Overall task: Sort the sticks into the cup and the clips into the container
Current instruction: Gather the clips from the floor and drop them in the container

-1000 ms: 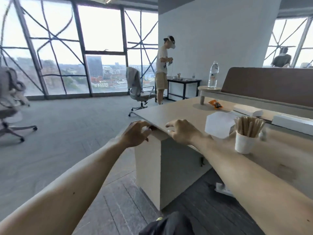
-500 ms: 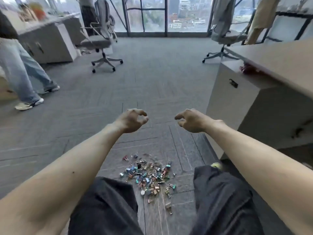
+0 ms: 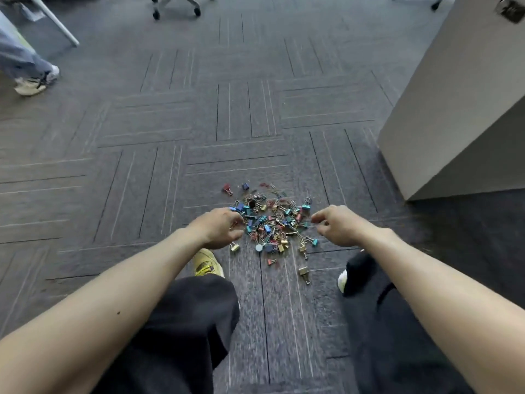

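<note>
Clips (image 3: 270, 223) are heaped in a loose, many-coloured pile on the floor (image 3: 170, 137), which is laid with dark grey carpet tiles. Blue, teal, red and gold binder clips are mixed with thin wire ones. A few strays are scattered off the pile: a red clip (image 3: 226, 189) at its far left edge, and a gold clip (image 3: 304, 273) alone on its near side.

The left hand (image 3: 217, 230) is held at the left edge of the pile, knuckles up, fingers curled down towards the clips. The fingertips are hidden, so whether anything is gripped cannot be told. The right hand (image 3: 338, 227) is held at the right edge of the pile, fingers curled, thumb and forefinger drawn close together just beside the outermost clips. Whether a clip is pinched cannot be told either. Both bare forearms are stretched in from the near side.

Black trousers (image 3: 184, 322) are seen nearer than the pile, one leg on either side. A yellow shoe (image 3: 206, 263) is planted just near-left of the pile, below the left wrist. A second shoe (image 3: 341, 278) is partly shown near-right. A pale cabinet (image 3: 454, 109) is stood far right of the pile, well apart. Far left of it, another person's sneaker (image 3: 34, 81) is caught at the frame edge. Chair castors (image 3: 176, 9) are seen far beyond the pile.
</note>
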Motion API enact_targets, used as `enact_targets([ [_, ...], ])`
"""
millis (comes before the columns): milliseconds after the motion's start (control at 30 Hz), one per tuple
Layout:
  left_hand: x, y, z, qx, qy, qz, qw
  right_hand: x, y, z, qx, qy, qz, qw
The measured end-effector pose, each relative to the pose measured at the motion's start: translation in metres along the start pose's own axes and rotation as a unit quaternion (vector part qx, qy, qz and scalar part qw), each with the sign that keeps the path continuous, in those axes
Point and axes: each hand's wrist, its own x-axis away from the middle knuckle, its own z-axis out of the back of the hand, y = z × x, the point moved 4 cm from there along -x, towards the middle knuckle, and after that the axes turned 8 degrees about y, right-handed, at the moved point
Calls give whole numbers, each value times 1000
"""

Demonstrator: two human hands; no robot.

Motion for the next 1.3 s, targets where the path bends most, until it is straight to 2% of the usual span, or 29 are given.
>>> enact_targets([
  [200, -44, -28, -80, -79, -95, -36, 992, -47, 52, -99, 9, -65, -17, 998],
  [467, -110, -52, -183, -127, -188, -77, 971, -103, 105, -227, 32, -152, -23, 988],
  [767, -152, -75, -270, -124, -264, -75, 954, -138, 150, -320, 28, -222, -53, 973],
  [933, -169, -104, -284, -168, -268, -52, 947, -156, 153, -335, 39, -235, -53, 970],
  [1033, -179, -119, -287, -172, -247, -39, 953, -172, 147, -329, 29, -207, -43, 977],
  [1300, -192, -104, -280, -29, -184, -73, 980, -223, 117, -313, 36, -168, 18, 985],
])
